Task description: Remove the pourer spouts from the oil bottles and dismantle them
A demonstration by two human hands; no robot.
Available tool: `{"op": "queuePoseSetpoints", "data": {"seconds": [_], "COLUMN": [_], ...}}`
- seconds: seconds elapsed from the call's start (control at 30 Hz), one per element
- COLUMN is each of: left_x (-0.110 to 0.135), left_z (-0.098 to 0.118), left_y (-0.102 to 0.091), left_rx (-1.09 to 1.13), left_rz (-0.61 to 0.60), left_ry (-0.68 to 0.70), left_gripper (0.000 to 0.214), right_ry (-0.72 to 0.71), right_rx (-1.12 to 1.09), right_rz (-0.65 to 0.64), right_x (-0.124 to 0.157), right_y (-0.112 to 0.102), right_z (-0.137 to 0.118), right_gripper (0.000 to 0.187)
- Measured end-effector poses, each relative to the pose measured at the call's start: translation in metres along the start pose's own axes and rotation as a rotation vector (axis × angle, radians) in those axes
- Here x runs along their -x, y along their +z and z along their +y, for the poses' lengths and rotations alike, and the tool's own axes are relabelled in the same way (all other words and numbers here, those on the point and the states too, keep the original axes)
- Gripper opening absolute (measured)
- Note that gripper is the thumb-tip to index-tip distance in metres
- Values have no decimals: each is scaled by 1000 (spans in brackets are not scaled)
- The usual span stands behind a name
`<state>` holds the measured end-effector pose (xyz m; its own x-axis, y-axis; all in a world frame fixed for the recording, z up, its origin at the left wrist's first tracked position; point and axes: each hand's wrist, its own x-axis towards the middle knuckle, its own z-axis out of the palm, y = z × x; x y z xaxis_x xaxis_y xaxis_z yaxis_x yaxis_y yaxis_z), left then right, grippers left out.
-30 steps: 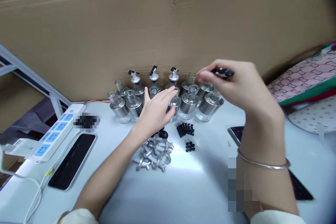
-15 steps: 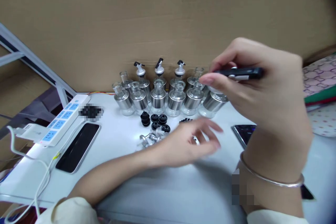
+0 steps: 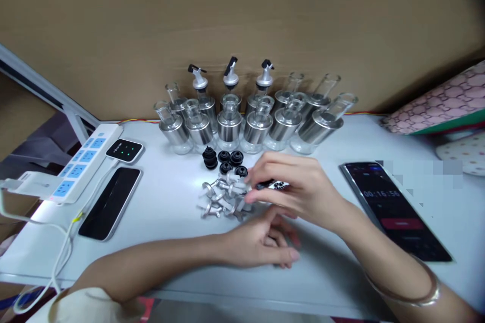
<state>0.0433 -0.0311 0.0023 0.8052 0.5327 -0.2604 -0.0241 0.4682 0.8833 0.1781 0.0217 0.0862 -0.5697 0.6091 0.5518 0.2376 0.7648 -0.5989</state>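
Note:
My right hand (image 3: 299, 186) reaches in over the pile of silver pourer spouts (image 3: 217, 197), thumb and fingertips pinched at its right edge. A slim black piece (image 3: 265, 184) shows between those fingers; its shape is mostly hidden. Below it my left hand (image 3: 261, 239) hovers low over the table, fingers loosely curled and apart, with nothing visible in them. Black ribbed stoppers (image 3: 224, 156) lie just behind the spouts, one small stack among them. Small black parts (image 3: 280, 185) are partly covered by my right hand.
Two rows of glass bottles with metal sleeves (image 3: 228, 126) stand at the back; three carry spouts with black levers (image 3: 264, 75). On the left are a power strip (image 3: 81, 166), a small box with green lights (image 3: 125, 151) and a phone (image 3: 111, 204). Another phone (image 3: 394, 207) lies right.
My right hand has dropped from high near the camera to the spout pile. My left hand has drawn nearer to me, and its fingers have curled more. The view has shifted slightly.

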Motion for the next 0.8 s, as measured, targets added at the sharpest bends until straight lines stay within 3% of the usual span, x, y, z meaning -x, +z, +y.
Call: {"op": "queuePoseSetpoints", "data": {"seconds": [0.17, 0.3, 0.53, 0.7, 0.8], "left_x": [-1, -5, -11, -8, -9], "left_z": [10, 13, 1, -3, -2], "left_y": [-4, -11, -19, -20, -20], "left_rx": [98, 178, 329, 320, 342], "left_rz": [-50, -136, -219, -244, -152], "left_ry": [-106, -133, -87, -61, 5], "left_gripper": [36, 51, 53, 41, 35], "right_ry": [191, 300, 271, 209, 205], "right_rx": [-264, -392, -404, -309, -232], "right_rz": [16, -18, -84, -115, -131], "right_x": [35, 44, 46, 46, 47], "right_y": [8, 9, 11, 8, 5], "right_z": [18, 20, 19, 22, 22], "right_gripper": [11, 9, 5, 5, 7]}}
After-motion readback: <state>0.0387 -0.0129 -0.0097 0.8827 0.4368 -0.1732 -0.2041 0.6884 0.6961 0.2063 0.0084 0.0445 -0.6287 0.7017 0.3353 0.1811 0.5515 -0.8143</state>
